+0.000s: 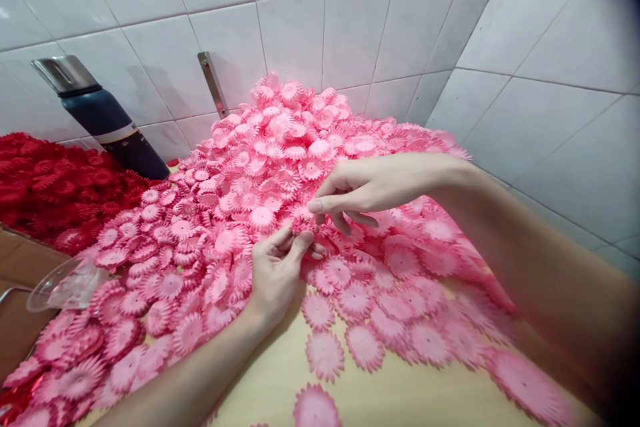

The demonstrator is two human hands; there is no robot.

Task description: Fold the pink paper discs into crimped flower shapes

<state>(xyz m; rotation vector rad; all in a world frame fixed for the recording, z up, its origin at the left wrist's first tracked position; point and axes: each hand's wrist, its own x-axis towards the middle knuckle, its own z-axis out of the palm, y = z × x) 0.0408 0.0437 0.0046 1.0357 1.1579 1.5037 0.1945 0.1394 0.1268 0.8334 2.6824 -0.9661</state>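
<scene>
My left hand [277, 273] is closed in a pinch at the front of a large heap of pink artificial flower petal discs [280, 127]. A small pink petal piece [301, 223] shows at its thumb and index fingertips, partly hidden by them. My right hand [353, 193] reaches in from the right just above it, wrist bent. Its thumb and index finger are pressed together close over that piece, while the other fingers curl loosely below. Anything between the right fingertips is too small to make out.
Red petal discs [50, 180] are heaped at the left, beside a dark blue flask [115, 123] leaning in view. A clear plastic dish [75, 287] and a cardboard box [20, 260] are at the left edge. Loose discs [325, 353] lie on the pale tabletop [270, 387]. Tiled walls [295, 33] stand behind and right.
</scene>
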